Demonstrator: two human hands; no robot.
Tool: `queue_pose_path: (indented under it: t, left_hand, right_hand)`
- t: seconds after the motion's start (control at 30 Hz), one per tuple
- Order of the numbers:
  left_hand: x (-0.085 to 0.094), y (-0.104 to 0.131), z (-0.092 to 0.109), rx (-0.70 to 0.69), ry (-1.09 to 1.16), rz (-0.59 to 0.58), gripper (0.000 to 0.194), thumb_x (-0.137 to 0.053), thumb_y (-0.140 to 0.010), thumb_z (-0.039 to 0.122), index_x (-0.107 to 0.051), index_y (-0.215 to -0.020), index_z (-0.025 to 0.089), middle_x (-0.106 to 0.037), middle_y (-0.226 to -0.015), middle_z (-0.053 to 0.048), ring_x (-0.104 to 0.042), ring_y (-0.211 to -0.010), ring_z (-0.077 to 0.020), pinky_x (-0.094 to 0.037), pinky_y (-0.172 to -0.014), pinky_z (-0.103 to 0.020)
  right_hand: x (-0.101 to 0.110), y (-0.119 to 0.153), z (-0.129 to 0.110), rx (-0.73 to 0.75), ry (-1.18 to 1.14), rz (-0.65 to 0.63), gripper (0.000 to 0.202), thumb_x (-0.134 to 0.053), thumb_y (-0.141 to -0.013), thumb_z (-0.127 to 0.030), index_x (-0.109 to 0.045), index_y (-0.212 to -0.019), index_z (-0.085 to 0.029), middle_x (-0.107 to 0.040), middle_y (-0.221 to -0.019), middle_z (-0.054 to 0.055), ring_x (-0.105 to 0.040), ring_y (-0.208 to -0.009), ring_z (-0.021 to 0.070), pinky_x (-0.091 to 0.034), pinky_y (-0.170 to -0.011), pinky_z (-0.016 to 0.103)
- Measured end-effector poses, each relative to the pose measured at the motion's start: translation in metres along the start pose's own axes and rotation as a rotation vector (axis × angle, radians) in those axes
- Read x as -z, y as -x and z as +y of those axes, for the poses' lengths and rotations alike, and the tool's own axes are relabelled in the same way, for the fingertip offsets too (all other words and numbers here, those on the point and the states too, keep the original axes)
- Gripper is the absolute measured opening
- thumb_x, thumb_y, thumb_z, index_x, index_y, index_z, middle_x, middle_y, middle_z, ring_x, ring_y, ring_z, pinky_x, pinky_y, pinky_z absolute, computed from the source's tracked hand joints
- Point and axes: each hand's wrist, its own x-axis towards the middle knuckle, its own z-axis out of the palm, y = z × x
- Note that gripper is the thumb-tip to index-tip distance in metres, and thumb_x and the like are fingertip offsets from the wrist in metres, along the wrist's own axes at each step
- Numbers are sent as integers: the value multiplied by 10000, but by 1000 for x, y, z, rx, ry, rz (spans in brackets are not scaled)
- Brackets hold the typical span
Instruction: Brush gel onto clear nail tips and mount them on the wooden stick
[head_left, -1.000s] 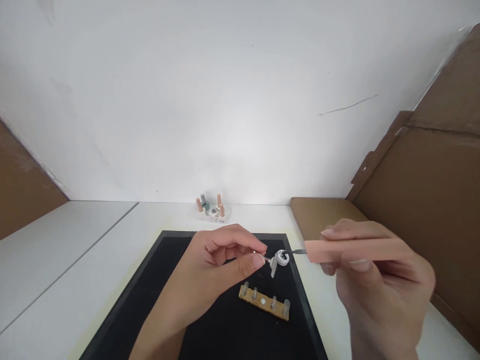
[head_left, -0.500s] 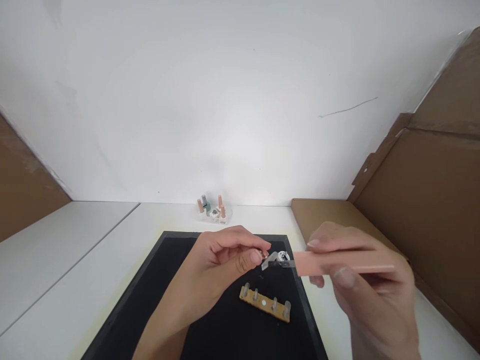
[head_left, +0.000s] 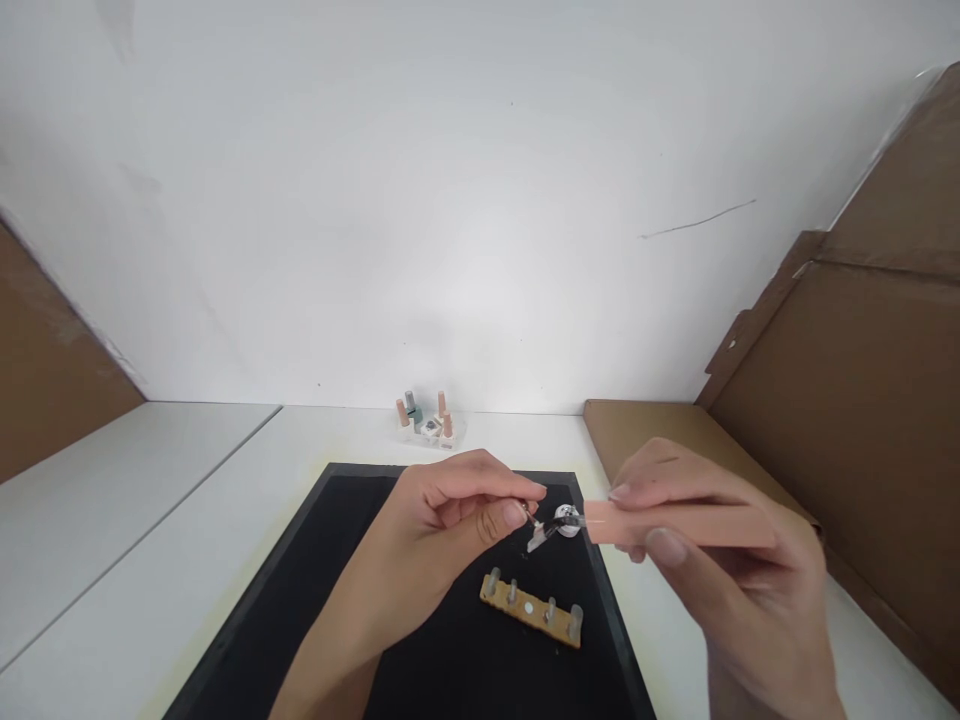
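My left hand [head_left: 450, 530] pinches a small metallic holder with a clear nail tip [head_left: 538, 538] at its end, above the black mat [head_left: 442, 660]. In my right hand [head_left: 720, 560] is a long pink cap [head_left: 682, 525], held level, whose dark brush [head_left: 559, 522] touches the nail tip. Below the hands lies a tan stand [head_left: 529, 609] carrying several clear nail tips and a white dot. A small round white item [head_left: 568, 519] sits on the mat just behind the brush.
At the back of the white table, a clear tray [head_left: 427, 440] holds several small bottles with pink and grey caps. Flat cardboard [head_left: 645, 425] lies behind my right hand. Cardboard panels [head_left: 847, 370] rise at the right and left, with a white wall behind.
My right hand has shifted slightly left and up with the pink cap. The brush, straight before, now bends against the nail tip. The nail tip has tilted and dropped a little.
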Motion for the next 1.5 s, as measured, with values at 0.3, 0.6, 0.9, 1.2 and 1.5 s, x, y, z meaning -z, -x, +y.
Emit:
queue_pose_path:
  t: [0.3, 0.6, 0.9, 1.2, 1.5]
  left_hand:
    - [-1, -3, 4, -15, 19, -3, 259, -694, -869, 114, -850, -919, 315, -687, -803, -6, -596, -709, -92, -462, -641, -166]
    - [0, -3, 2, -21, 17, -6, 270, -697, -861, 101, -851, -902, 318, -677, -786, 4, -582, -690, -81, -447, -626, -160]
    - [-2, -1, 5, -32, -1, 0, 282, -699, -854, 96, -850, -906, 329, -665, -775, 6, -569, -677, -84, -446, -617, -168]
    - [-1, -3, 6, -36, -12, 19, 273, -712, -838, 83, -853, -882, 312, -676, -767, 1, -568, -657, -89, -447, -600, -180]
    - [0, 0, 4, -48, -33, 14, 284, -711, -843, 84, -850, -890, 326, -687, -786, 3, -559, -648, -89, -440, -585, -186]
  right_hand:
    - [-4, -3, -7, 17, -11, -30, 143, -610, -954, -306, -715, -895, -229, -663, -702, 8, -578, -615, 142, -477, -529, 290]
    - [-3, -2, -3, 5, 3, -14, 128, -591, -964, -303, -706, -921, -263, -663, -711, 21, -578, -639, 171, -485, -532, 321]
    - [-2, -6, -9, -3, 14, -12, 188, -653, -813, -77, -709, -887, -241, -690, -687, -19, -578, -598, 131, -485, -522, 270]
    - [-5, -3, -8, -24, 9, 2, 131, -638, -850, -154, -732, -881, -239, -639, -652, 7, -552, -545, 148, -454, -474, 294]
    - [-1, -1, -5, 9, 55, 5, 165, -629, -868, -109, -712, -910, -246, -700, -720, 5, -581, -623, 163, -485, -539, 317]
